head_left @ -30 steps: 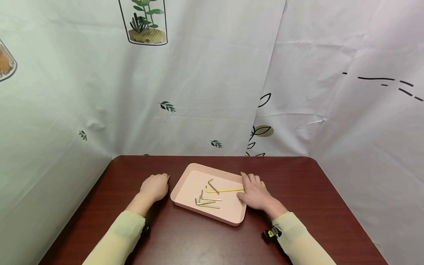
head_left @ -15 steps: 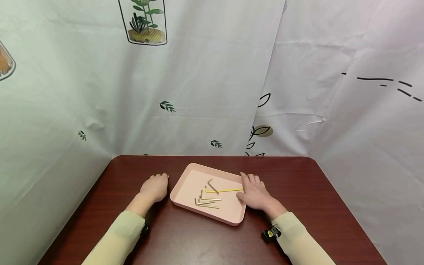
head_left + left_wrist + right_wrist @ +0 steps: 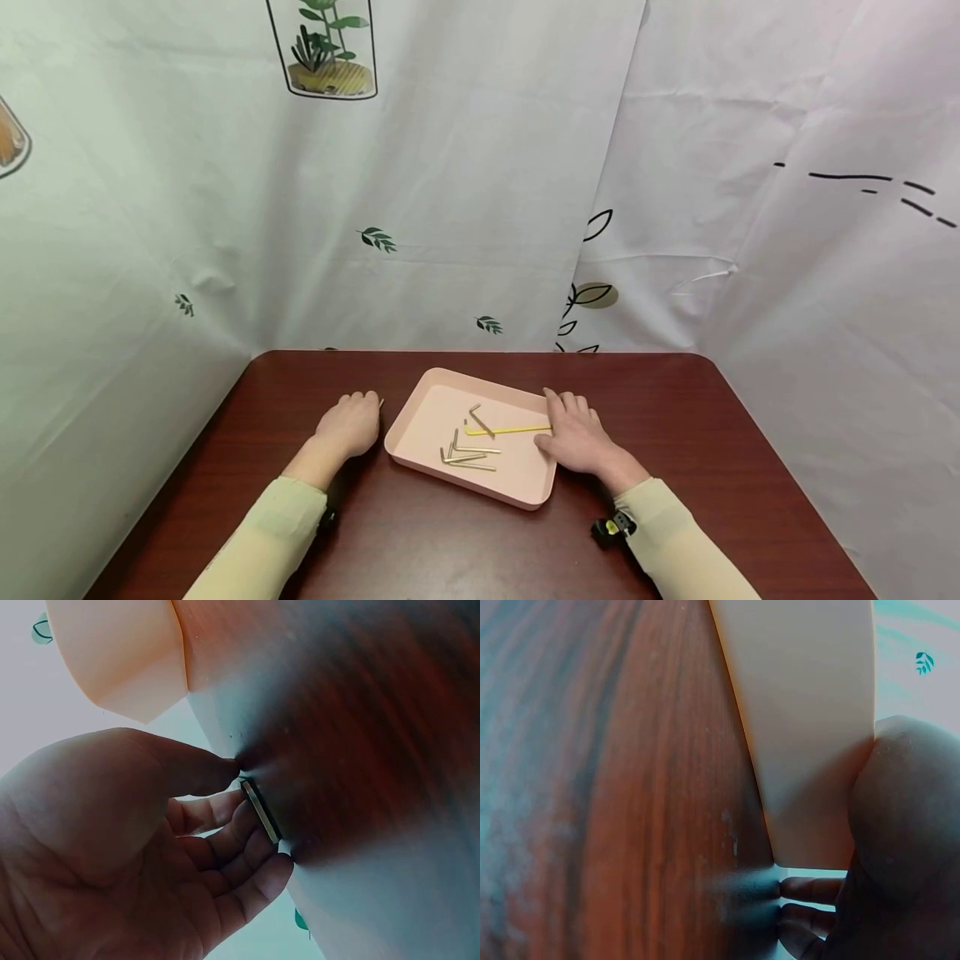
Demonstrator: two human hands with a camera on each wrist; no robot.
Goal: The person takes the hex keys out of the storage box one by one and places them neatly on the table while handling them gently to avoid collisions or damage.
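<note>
To the left of the pink tray (image 3: 480,492), my left hand (image 3: 348,427) is low over the table with its fingers curled. In the left wrist view, that hand (image 3: 180,847) pinches a small metal hex key (image 3: 261,811) between thumb and fingers; most of the key is hidden. My right hand (image 3: 576,433) grips the tray's right wall, thumb over the rim and fingers outside. In the right wrist view, the fingertips reach down to the table beside the tray wall (image 3: 810,750). Several brass-coloured hex keys (image 3: 474,467) lie in the tray, with a long yellow bent rod (image 3: 517,430) partly behind the right hand.
A dark red-brown table (image 3: 420,558) with rounded far corners bears the tray, which sits at an angle. White printed curtains (image 3: 465,208) enclose the back and both sides. Black camera straps (image 3: 615,528) sit at the wrists.
</note>
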